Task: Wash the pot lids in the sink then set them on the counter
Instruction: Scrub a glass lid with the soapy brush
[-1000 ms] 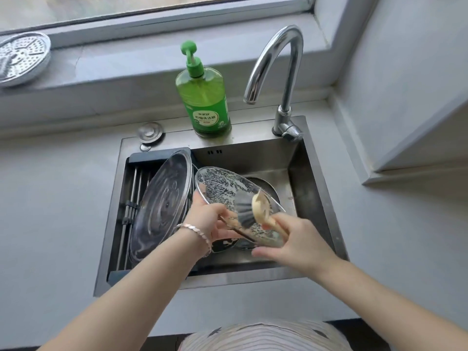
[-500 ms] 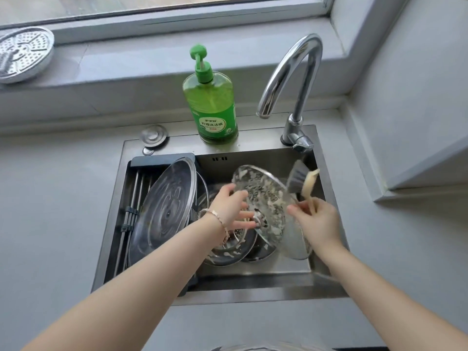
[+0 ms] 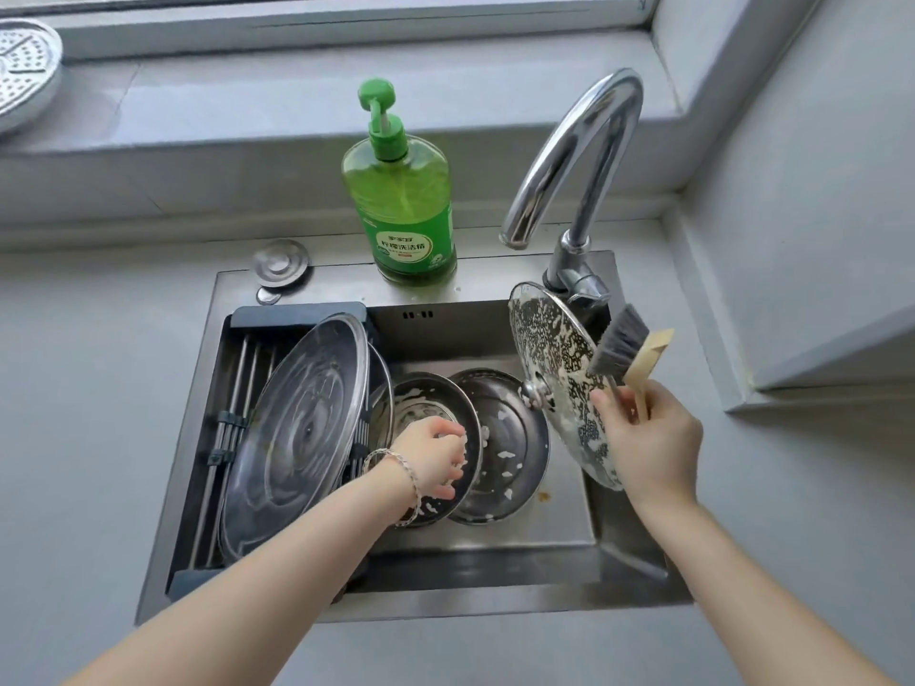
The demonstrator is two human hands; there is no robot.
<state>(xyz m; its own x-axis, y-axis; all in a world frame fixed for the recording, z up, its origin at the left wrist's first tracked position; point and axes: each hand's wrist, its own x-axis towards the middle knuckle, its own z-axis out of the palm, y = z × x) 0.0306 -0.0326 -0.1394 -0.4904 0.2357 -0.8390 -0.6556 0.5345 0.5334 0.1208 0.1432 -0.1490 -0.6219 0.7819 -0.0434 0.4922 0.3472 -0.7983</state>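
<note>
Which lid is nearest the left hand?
The foamy steel lid directly beneath the left hand, mid-sink, between the big lid on the rack and the other flat lid.

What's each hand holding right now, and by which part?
Right hand grips the brush by its handle and the glass lid at its rim. Left hand curls over a steel lid; grip cannot be told.

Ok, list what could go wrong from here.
1. The right hand grips the sudsy glass lid and the brush together; the slick lid may slip and drop onto the steel lids below.
2. That lid's top edge sits close to the faucet base and could knock it.
</note>
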